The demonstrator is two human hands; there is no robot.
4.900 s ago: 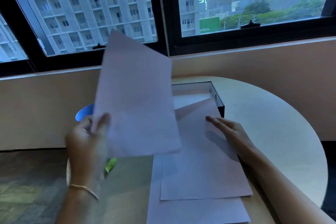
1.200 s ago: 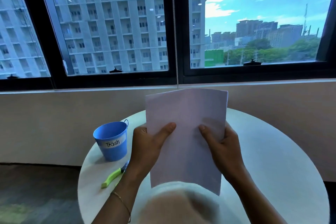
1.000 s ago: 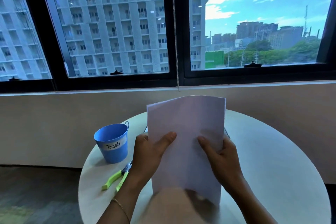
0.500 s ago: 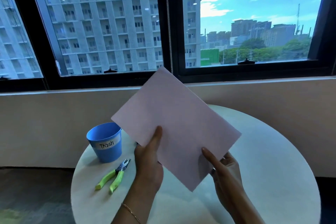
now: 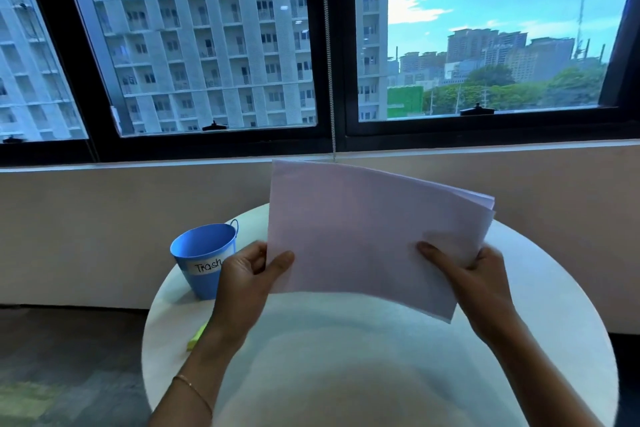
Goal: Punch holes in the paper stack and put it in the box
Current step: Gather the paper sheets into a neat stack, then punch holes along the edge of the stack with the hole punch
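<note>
I hold a stack of white paper sheets (image 5: 363,236) upright above the round white table (image 5: 536,322), its long side roughly level. My left hand (image 5: 246,281) pinches the lower left corner and my right hand (image 5: 474,274) grips the lower right part. The sheets fan apart slightly at the upper right corner. Only a tip of the green-handled hole punch (image 5: 197,338) shows on the table, beside my left forearm. The paper hides the black box.
A blue bucket labelled "Trash" (image 5: 202,256) stands at the table's left rear. A low beige wall (image 5: 104,229) and dark-framed windows (image 5: 332,135) rise behind the table. Dark floor (image 5: 69,357) lies to the left.
The stack has turned from a tilted diamond pose to landscape. My hands shifted to its two lower corners. The view moved, so my left forearm now covers most of the punch.
</note>
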